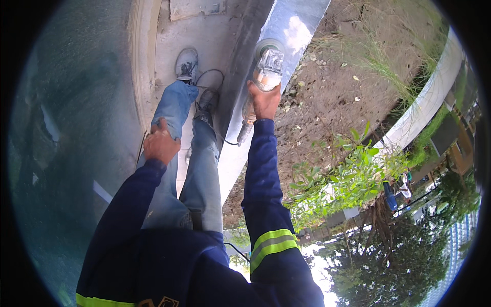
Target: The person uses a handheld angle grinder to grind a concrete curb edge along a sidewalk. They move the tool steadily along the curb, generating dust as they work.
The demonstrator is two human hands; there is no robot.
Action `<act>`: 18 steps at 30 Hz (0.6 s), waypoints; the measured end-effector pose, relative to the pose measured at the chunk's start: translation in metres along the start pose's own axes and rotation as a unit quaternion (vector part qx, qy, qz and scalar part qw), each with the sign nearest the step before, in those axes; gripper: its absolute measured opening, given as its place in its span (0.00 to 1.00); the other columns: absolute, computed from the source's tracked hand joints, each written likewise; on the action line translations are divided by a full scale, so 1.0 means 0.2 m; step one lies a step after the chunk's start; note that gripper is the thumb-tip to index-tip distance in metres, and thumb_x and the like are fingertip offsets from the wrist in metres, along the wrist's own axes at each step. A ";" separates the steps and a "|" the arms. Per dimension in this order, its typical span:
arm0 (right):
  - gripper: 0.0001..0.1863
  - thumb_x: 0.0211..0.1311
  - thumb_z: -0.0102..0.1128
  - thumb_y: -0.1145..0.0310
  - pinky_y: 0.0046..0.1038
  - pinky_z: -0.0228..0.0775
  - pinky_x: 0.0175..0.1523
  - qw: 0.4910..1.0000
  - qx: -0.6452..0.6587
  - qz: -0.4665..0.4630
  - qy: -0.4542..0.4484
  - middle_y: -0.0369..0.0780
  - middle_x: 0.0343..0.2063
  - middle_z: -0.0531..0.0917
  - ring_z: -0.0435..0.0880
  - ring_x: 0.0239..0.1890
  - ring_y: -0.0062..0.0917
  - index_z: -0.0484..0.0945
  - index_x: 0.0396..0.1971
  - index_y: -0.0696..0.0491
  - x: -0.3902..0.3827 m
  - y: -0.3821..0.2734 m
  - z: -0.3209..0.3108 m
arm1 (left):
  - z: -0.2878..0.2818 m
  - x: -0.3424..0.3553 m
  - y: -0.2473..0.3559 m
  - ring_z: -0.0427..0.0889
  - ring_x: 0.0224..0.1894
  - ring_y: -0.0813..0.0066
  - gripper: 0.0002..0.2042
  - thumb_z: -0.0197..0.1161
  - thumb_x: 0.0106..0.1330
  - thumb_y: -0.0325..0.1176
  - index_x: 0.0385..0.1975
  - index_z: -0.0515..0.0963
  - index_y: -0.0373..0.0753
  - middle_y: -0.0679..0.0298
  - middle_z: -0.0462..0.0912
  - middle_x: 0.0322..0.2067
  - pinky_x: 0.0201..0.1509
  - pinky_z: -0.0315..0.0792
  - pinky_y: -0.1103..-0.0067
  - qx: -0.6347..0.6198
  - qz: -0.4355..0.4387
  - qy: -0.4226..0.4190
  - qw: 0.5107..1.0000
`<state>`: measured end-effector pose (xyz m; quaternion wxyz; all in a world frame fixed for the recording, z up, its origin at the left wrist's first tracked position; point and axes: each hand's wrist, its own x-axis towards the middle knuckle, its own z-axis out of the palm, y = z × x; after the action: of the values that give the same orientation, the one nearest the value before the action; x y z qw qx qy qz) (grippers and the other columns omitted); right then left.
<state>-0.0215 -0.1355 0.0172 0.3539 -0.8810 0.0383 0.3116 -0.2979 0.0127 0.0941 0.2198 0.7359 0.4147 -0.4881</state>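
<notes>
My right hand (pixel 265 101) is wrapped round the body of a dusty angle grinder (pixel 272 62). The grinder's round disc (pixel 267 45) lies against the smooth grey top of a long ledge (pixel 286 23), which reflects bright sky. The tool's narrow tail points back toward me, and a dark power cord (pixel 227 140) leaves it to the left. My left hand (pixel 161 144) rests on my left leg near the knee of my blue jeans (pixel 175 110), fingers partly spread over the cloth, holding no tool.
My dusty shoes (pixel 187 64) stand on a pale concrete strip left of the ledge, with the cord looping by them. A dark glassy surface (pixel 76 128) fills the far left. Right of the ledge lie a soil bed (pixel 332 102), leafy plants (pixel 353 174) and a curved pale kerb (pixel 424 107).
</notes>
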 end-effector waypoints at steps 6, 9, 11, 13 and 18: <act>0.35 0.51 0.82 0.64 0.32 0.79 0.55 0.997 0.069 0.001 0.035 0.46 0.46 0.88 0.87 0.45 0.31 0.76 0.56 0.65 0.02 0.08 -0.06 | 0.05 -0.02 -0.01 0.90 0.47 0.47 0.43 0.72 0.61 0.50 0.73 0.62 0.36 0.42 0.83 0.51 0.54 0.83 0.62 0.021 0.002 0.010 1.000; 0.35 0.51 0.82 0.64 0.32 0.78 0.56 0.998 0.055 0.002 0.030 0.47 0.47 0.88 0.87 0.45 0.31 0.76 0.56 0.65 -0.01 0.10 -0.08 | 0.06 -0.03 0.01 0.90 0.48 0.47 0.43 0.71 0.61 0.51 0.73 0.63 0.36 0.41 0.83 0.52 0.54 0.83 0.62 0.018 -0.002 0.000 1.000; 0.36 0.51 0.82 0.64 0.32 0.78 0.56 0.999 0.032 0.002 0.022 0.47 0.47 0.88 0.87 0.45 0.32 0.76 0.56 0.66 -0.04 0.09 -0.08 | 0.07 -0.03 0.03 0.90 0.47 0.47 0.43 0.71 0.61 0.51 0.73 0.63 0.36 0.41 0.83 0.52 0.54 0.83 0.62 0.021 -0.002 0.002 1.000; 0.36 0.50 0.82 0.63 0.33 0.78 0.56 1.000 0.002 0.008 0.011 0.48 0.47 0.88 0.88 0.46 0.32 0.76 0.56 0.66 -0.04 0.08 -0.05 | 0.08 -0.05 0.05 0.90 0.47 0.48 0.43 0.70 0.62 0.52 0.73 0.63 0.36 0.41 0.83 0.52 0.54 0.83 0.63 0.030 0.001 0.017 0.999; 0.38 0.48 0.83 0.61 0.33 0.78 0.56 1.000 0.012 -0.009 0.016 0.48 0.47 0.88 0.87 0.46 0.32 0.75 0.56 0.66 0.06 0.01 0.00 | 0.09 -0.04 0.04 0.91 0.46 0.48 0.43 0.71 0.61 0.51 0.74 0.64 0.35 0.41 0.83 0.51 0.53 0.83 0.63 0.021 -0.001 -0.001 1.000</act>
<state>-0.0116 -0.1343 0.0090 0.3669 -0.8818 0.0402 0.2937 -0.3015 -0.0077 0.0931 0.2045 0.7394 0.4050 -0.4974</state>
